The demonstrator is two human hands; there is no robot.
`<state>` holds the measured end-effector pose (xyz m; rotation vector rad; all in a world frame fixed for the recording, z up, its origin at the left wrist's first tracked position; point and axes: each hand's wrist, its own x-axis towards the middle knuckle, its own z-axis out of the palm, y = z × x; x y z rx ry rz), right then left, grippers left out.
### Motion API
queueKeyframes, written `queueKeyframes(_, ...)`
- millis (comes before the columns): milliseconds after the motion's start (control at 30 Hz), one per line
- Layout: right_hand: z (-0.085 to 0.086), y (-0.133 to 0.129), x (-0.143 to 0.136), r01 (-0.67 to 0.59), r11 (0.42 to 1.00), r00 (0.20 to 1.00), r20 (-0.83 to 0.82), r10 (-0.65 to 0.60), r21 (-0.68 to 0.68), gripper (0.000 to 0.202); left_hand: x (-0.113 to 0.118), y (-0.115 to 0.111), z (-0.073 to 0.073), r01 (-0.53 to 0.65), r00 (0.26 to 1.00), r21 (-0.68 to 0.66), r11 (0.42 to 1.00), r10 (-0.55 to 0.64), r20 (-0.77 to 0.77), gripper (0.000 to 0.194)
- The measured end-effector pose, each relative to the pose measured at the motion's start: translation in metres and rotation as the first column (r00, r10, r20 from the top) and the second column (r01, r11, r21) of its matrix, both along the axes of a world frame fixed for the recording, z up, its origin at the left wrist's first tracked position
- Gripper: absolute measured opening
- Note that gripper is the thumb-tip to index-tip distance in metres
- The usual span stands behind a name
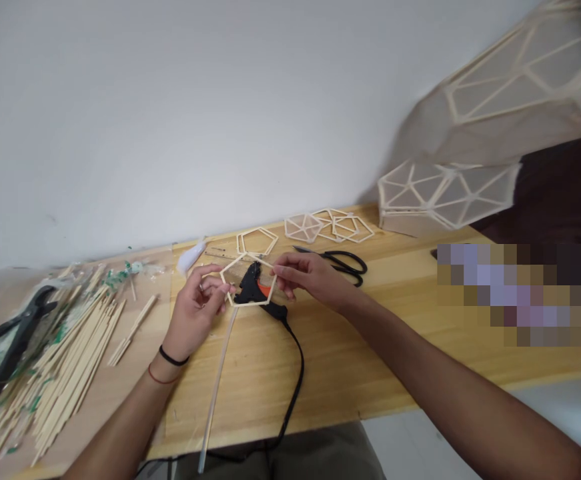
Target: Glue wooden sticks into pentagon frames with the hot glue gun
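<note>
Between my two hands is a pentagon frame of thin wooden sticks, held up over the table. My left hand pinches its left side between thumb and fingers. At its upper right corner, my right hand grips it with thumb and forefinger. Seen through the frame, a black glue gun with an orange trigger lies on the table, its cord running toward me. A long clear glue stick extends from the gun to the table's front edge.
Bundled wooden sticks and a black tool lie left. Scissors, flat stick frames and a covered pentagon lie toward the wall. Large panelled stick structures stand right, near a pixelated patch.
</note>
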<state>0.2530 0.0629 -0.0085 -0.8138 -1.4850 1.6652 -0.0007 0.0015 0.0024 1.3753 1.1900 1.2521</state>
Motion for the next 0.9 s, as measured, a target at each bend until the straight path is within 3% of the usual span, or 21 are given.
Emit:
queueKeyframes(500, 0.0005, -0.0009, -0.0035, 0.04, 0.999, 0.999, -0.009, -0.04, 0.02, 0.05, -0.0025, -0.0011, -0.0031, -0.004, 0.996, 0.043, 0.999, 0.008, -0.092, 0.039)
queueKeyframes(900, -0.0039, 0.0005, -0.0035, 0.018, 1.0, 1.0, -0.025, -0.018, 0.018, 0.048, 0.0009, -0.0014, -0.0006, 0.015, 0.999, 0.03, 0.999, -0.014, -0.041, 0.047)
